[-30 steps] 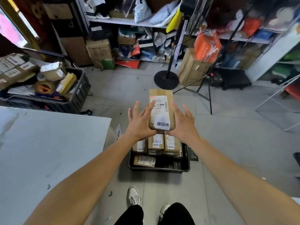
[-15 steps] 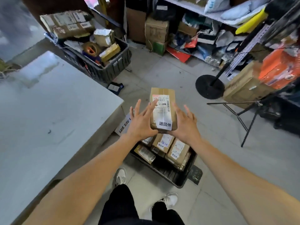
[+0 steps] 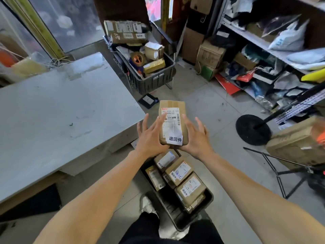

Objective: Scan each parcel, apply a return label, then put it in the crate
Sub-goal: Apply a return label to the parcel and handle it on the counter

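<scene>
A brown cardboard parcel (image 3: 173, 120) with a shipping label and a white return label (image 3: 175, 139) is held in mid-air between my two hands. My left hand (image 3: 151, 138) presses its left side, fingers splayed and straight, one fingertip lying on the shipping label. My right hand (image 3: 197, 140) presses the right side, fingers also spread. Directly below, on the floor, stands a black crate (image 3: 209, 199) with several labelled parcels (image 3: 179, 170) in it.
A grey table (image 3: 52, 120) fills the left. Behind it a dark basket (image 3: 153, 81) holds boxes and tape rolls. A black round stand base (image 3: 252, 129), a tripod leg (image 3: 281, 173) and a large carton (image 3: 295, 143) are at right. Cluttered shelves (image 3: 263, 43) line the back right.
My head has turned left, so the table and basket now sit nearer the middle. The parcel stays between both hands above the crate, in the same hold.
</scene>
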Demonstrator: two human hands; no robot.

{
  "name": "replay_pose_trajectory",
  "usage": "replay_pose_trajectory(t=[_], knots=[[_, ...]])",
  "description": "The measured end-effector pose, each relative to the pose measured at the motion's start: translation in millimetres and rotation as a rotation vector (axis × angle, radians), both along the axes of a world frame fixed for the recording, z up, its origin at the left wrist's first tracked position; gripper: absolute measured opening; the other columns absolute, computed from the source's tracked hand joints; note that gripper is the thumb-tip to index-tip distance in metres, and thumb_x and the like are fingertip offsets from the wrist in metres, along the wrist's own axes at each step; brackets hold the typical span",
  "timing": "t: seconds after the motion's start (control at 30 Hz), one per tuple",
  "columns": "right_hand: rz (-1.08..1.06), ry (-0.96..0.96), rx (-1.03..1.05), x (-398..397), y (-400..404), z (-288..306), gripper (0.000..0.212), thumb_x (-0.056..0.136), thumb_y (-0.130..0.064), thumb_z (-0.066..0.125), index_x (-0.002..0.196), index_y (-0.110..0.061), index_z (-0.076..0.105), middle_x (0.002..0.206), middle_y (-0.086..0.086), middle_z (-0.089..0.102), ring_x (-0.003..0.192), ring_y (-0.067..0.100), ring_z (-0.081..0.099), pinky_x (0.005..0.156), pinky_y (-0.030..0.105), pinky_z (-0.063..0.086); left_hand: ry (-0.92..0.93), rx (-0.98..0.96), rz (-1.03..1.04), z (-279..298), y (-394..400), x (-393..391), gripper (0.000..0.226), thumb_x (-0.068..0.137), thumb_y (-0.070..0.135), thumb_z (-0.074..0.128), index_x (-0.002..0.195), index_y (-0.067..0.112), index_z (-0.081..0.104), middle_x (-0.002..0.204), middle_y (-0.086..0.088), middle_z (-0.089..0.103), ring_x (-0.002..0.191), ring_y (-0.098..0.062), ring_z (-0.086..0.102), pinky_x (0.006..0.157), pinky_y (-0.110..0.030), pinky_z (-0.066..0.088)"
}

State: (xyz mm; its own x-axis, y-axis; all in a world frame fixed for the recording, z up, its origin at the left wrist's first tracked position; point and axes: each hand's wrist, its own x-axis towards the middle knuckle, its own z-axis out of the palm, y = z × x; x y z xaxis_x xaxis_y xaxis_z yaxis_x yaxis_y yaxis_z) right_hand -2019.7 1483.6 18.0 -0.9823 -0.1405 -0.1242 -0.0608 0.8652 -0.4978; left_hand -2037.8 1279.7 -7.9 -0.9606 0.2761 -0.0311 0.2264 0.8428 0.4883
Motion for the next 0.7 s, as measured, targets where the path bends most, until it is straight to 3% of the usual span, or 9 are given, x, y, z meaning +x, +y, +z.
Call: replay_pose_trajectory(t=[0.13, 0.23, 0.47, 0.6, 0.7], knots=[[0.123, 0.023, 0.012, -10.7, 5.6, -5.3, 0.119, 0.071, -0.065, 0.076, 0.157, -0.034, -0.002, 0.162, 0.001, 0.028, 0.152, 0.025, -0.005, 0.121, 0.056, 0.001, 0.019, -0.017, 0.137, 3.1, 6.6, 18.4, 0.115, 0.068, 0.063, 0.063, 0.156, 0.041, -0.007, 0.165, 0.0, 0.025, 0.152, -0.028, -0.017, 0.119, -0.061, -0.011], [0.249, 0.035, -0.024, -13.0, 12.1, -17.2, 0.12, 0.07, -0.06, 0.08, 0.157, -0.034, 0.0, 0.16, -0.001, 0.032, 0.152, 0.025, -0.002, 0.121, 0.057, 0.004, 0.017, -0.02, 0.271, -1.2, 15.3, 42.8, 0.117, 0.069, 0.06, 0.07, 0.157, 0.042, -0.006, 0.165, 0.003, 0.023, 0.152, -0.028, -0.019, 0.118, -0.063, -0.008], [0.594, 0.004, -0.041, 29.0, 9.1, -45.0, 0.12, 0.067, -0.061, 0.081, 0.156, -0.032, 0.007, 0.154, 0.001, 0.04, 0.151, 0.027, 0.008, 0.121, 0.055, 0.009, -0.067, -0.003, 0.594, -23.6, 30.9, 151.2, 0.118, 0.066, 0.065, 0.07, 0.157, 0.041, -0.001, 0.164, 0.006, 0.028, 0.152, -0.029, -0.017, 0.119, -0.063, -0.009], [0.673, -0.019, -0.043, 74.4, 17.7, -67.8, 0.117, 0.069, -0.061, 0.079, 0.157, -0.032, 0.007, 0.157, -0.001, 0.035, 0.151, 0.025, 0.007, 0.121, 0.055, 0.008, -0.079, -0.015, 0.65, -37.6, 47.0, 208.0, 0.116, 0.06, 0.076, 0.053, 0.158, 0.038, 0.004, 0.163, 0.003, 0.028, 0.152, -0.032, -0.015, 0.118, -0.063, -0.009], [0.67, -0.047, -0.024, 102.0, 23.1, -89.4, 0.113, 0.073, -0.056, 0.079, 0.158, -0.029, 0.008, 0.159, -0.004, 0.032, 0.151, 0.025, 0.007, 0.121, 0.055, 0.006, -0.095, -0.11, 0.615, -64.6, 52.0, 235.0, 0.113, 0.068, 0.074, 0.061, 0.158, 0.04, 0.002, 0.165, 0.001, 0.023, 0.152, -0.034, -0.015, 0.117, -0.066, -0.005]])
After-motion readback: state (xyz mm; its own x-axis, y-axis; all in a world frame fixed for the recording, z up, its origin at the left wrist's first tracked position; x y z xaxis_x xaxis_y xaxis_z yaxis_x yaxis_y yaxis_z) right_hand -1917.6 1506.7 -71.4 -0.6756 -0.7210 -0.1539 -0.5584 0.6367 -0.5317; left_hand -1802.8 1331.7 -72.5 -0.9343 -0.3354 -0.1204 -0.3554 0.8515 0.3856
